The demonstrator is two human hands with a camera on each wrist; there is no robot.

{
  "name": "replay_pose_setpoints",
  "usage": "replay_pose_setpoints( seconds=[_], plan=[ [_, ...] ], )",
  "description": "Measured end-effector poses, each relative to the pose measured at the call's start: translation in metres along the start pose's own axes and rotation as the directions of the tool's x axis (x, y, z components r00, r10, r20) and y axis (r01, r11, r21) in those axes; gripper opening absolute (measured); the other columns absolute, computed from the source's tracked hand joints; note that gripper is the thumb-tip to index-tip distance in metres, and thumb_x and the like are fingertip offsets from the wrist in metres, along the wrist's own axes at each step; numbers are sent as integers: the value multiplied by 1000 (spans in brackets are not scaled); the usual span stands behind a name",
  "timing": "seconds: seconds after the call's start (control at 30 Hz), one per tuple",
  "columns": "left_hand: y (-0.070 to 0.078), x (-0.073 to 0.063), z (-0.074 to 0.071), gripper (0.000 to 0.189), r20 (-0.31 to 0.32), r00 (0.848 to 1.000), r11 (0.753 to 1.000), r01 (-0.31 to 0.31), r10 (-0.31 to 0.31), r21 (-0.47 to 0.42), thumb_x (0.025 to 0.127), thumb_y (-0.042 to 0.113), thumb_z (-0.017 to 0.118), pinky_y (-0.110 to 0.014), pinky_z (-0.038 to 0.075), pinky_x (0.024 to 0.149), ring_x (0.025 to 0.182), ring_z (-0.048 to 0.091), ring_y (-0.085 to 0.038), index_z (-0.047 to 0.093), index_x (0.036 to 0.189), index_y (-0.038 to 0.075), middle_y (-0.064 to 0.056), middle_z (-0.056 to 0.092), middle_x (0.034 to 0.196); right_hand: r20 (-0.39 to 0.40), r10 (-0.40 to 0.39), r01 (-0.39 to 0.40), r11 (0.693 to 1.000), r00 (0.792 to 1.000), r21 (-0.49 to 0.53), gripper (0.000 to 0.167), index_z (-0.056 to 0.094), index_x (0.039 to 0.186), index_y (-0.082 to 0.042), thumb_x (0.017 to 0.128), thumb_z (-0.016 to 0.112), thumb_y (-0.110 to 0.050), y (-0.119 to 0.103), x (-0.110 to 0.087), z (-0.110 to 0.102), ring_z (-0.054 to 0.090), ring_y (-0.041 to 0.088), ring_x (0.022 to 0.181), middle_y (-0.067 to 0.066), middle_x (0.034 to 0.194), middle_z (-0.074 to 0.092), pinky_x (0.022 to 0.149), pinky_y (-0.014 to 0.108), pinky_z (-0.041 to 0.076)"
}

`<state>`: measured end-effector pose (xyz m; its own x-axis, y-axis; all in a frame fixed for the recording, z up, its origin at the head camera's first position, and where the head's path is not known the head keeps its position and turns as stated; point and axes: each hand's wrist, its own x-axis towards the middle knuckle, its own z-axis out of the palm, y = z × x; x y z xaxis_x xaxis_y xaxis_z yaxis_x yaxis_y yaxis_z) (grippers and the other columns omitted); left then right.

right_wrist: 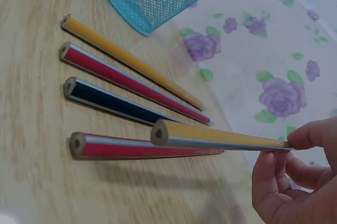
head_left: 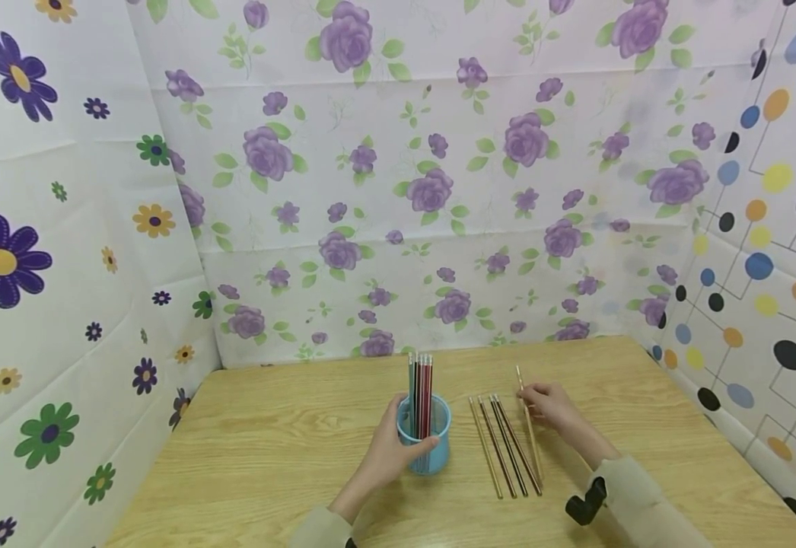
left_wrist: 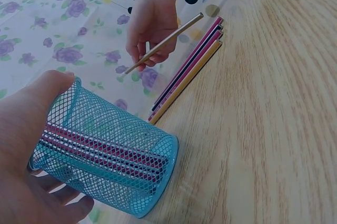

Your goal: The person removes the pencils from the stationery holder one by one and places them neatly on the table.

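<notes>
The right hand (head_left: 554, 411) has its grip pinching a slim yellow-and-silver wooden pencil (right_wrist: 216, 135) between thumb and fingertips, close to the end away from the person. Most of its length reaches past the grip toward the person, its flat lead end raised over the tabletop (head_left: 288, 441), just beside four striped pencils: yellow (right_wrist: 134, 62), red (right_wrist: 138, 84), black (right_wrist: 118, 101) and a second red (right_wrist: 121, 146). The pencil looks light and stiff, its painted faces perhaps a little slick; a pinch nearer the middle would likely balance it better, since the free end may swing. The left hand (head_left: 390, 449) has its grip curled round a light-blue metal mesh cup (head_left: 441, 449), thumb by the rim, with upright red, black and teal pencils (head_left: 425, 399) inside. The cup seems light but firm, best held round its wall, and stands left of the loose pencils.
</notes>
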<state>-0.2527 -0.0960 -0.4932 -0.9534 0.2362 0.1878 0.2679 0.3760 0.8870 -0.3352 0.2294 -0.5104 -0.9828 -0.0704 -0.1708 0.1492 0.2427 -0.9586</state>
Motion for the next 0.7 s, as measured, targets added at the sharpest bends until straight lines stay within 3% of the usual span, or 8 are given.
replay_pose_setpoints(
  seconds=[0.43,0.7],
  plan=[
    [1,-1,-1,91,-1,1000,1000,-8,8,4,83,41,75,-60,38,106,132,43,-41,24,150,7,-22,42,144,-12,5,-6,993,1000,-120,30,62,110,10,97,52,-16,9,-1,5,50,10,69,-1,77,56,63,24,50],
    [0,0,0,91,0,1000,1000,3,-3,-1,82,42,75,-60,37,108,133,42,-39,24,150,8,-20,42,145,-3,21,-21,993,1000,-114,28,64,106,8,97,53,-16,11,-2,7,47,9,63,-2,69,52,57,23,48]
  ],
)
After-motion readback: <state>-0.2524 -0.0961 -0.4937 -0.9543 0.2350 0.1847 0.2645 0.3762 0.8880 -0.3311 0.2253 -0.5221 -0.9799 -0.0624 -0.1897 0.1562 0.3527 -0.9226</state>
